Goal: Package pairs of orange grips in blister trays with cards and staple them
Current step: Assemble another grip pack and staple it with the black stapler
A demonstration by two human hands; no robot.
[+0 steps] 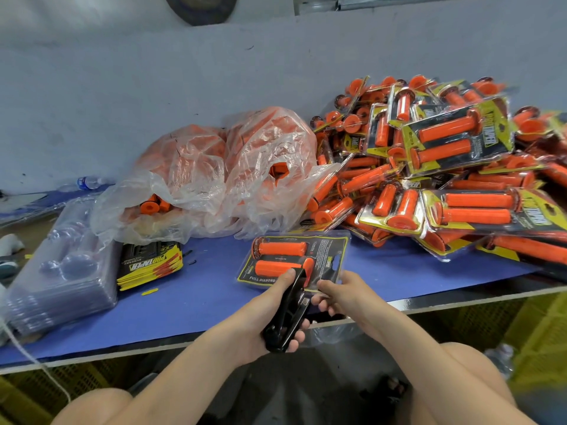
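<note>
The blue worktop (199, 302) has bare room left of the blister pack (294, 259); a heap of finished packs (445, 167) crowds its right. The pack lies near the front edge. The left grip (260, 312) curls round a black stapler (288, 308) at the pack's near edge; the right grip (340, 296) pinches that edge. Card and tray should probably sit flush before a square squeeze.
</note>
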